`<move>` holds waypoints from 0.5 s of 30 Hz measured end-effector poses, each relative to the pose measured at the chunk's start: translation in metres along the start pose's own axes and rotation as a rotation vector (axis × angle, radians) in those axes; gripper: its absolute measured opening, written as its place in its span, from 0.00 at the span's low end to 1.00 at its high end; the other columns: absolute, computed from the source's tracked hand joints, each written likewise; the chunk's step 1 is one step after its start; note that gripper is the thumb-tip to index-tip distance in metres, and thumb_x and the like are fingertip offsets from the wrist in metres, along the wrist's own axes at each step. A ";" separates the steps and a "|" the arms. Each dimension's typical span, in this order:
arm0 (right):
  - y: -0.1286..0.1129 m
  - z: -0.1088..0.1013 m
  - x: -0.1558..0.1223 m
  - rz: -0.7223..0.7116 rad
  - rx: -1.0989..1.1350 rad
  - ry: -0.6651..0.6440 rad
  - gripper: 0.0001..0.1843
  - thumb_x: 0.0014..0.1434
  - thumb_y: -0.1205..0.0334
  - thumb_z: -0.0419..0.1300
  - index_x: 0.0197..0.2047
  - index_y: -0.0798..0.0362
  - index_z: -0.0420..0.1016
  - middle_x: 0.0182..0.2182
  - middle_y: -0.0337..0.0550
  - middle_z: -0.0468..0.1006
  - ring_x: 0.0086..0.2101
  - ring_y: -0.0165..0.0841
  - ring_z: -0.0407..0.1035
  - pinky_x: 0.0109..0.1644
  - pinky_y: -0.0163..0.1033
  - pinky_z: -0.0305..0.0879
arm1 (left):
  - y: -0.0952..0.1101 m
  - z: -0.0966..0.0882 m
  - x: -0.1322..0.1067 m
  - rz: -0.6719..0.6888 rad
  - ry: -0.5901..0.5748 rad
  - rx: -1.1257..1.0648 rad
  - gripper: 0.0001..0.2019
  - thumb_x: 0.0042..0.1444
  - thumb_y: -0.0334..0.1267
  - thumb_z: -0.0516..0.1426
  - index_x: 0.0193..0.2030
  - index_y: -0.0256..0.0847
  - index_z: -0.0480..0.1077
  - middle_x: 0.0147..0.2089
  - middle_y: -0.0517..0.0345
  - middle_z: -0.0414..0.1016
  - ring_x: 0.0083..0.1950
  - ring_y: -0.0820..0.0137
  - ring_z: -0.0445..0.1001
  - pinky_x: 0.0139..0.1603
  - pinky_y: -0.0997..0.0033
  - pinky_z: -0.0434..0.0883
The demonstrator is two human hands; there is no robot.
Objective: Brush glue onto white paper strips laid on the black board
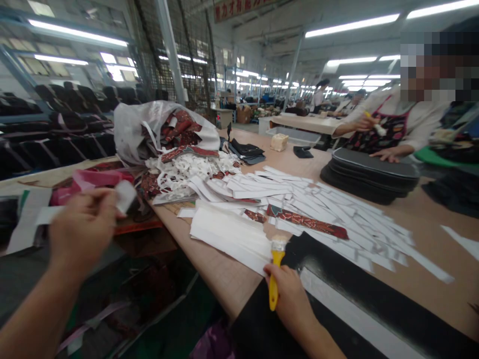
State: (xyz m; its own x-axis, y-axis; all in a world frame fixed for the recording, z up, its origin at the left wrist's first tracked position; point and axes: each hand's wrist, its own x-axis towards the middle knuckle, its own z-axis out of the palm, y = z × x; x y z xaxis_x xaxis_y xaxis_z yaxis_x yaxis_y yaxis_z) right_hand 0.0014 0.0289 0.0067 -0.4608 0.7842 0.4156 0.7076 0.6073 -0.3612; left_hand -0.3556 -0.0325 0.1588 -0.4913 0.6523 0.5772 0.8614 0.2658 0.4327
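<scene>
My left hand (84, 229) is raised off the table's left edge. Its fingers pinch a white strip (126, 197), whose paler end pokes out past the fingertips. My right hand (290, 294) grips a paintbrush with a yellow handle (276, 279), bristles pointing away from me. Those bristles lie at the corner of a stack of white sheets (228, 234). Beneath the right hand, a black board (374, 284) bears a long white strip (348, 309). Many loose white strips (318, 199) spread beyond, with a red patterned strip (307, 222) on top.
A clear plastic bag (130, 129) spills red and white scraps onto the brown table (430, 224). Black cases (370, 172) are stacked at the right, under a co-worker's hand (391, 153); the co-worker's other hand holds a brush. A yellowish block (279, 142) sits farther back.
</scene>
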 end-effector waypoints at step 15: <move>-0.057 -0.090 -0.051 0.557 0.931 0.382 0.14 0.54 0.51 0.57 0.42 0.48 0.64 0.26 0.37 0.70 0.26 0.29 0.66 0.29 0.32 0.64 | 0.179 0.070 -0.143 0.376 -0.632 -0.794 0.11 0.61 0.41 0.45 0.36 0.42 0.66 0.31 0.59 0.71 0.33 0.73 0.70 0.35 0.79 0.67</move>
State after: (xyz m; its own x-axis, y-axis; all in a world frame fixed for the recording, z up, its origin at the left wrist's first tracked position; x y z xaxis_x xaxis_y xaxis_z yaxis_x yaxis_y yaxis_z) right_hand 0.0331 -0.0575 0.0815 0.0965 0.9802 0.1730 0.0186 0.1720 -0.9849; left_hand -0.1225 -0.0289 0.1050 0.1381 0.9046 0.4034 0.5015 -0.4151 0.7591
